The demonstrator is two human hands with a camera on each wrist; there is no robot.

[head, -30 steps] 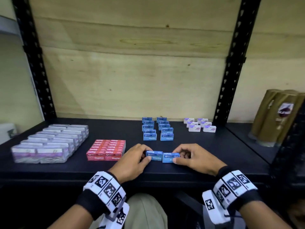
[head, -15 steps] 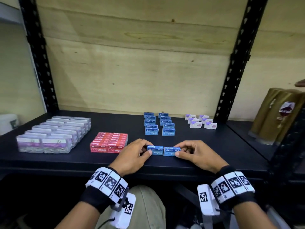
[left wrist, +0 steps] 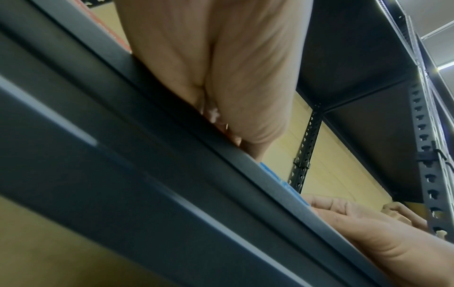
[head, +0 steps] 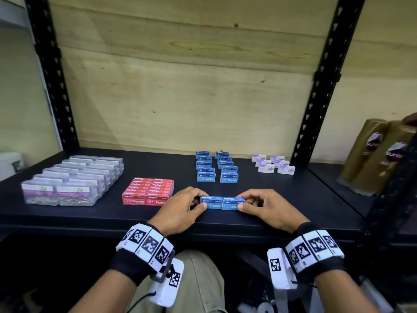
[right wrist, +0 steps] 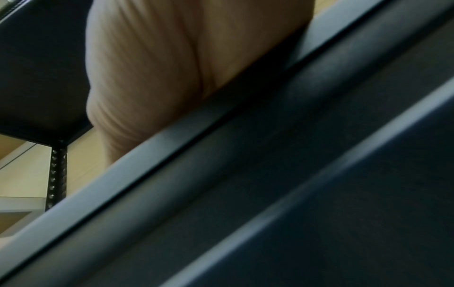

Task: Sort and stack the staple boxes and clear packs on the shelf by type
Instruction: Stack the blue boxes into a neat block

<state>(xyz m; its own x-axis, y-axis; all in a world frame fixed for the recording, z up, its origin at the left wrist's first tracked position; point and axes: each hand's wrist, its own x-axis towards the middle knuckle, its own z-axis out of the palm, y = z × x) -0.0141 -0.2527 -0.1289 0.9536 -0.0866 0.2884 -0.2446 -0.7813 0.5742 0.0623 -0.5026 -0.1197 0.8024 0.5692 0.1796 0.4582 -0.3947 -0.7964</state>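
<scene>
Two blue staple boxes lie side by side near the front edge of the black shelf [head: 90, 220]. My left hand [head: 180, 208] pinches the left blue box [head: 211, 202] at its left end. My right hand [head: 264, 206] pinches the right blue box [head: 232, 203] at its right end. Behind them stand two rows of blue staple boxes [head: 216, 167]. A red block of staple boxes [head: 149, 194] lies to the left, the clear packs [head: 72, 179] further left, and small white-purple boxes [head: 273, 163] at the back right. Both wrist views show mostly the shelf's front rail, with a sliver of blue box [left wrist: 275, 178].
Black perforated uprights [head: 320, 86] frame the bay against a plywood back wall. Gold bottles [head: 374, 159] stand in the neighbouring bay at the right. My knee in khaki trousers [head: 203, 279] is below the shelf.
Both hands have stayed on the two blue boxes, which now sit flush end to end. The head camera has tilted a little.
</scene>
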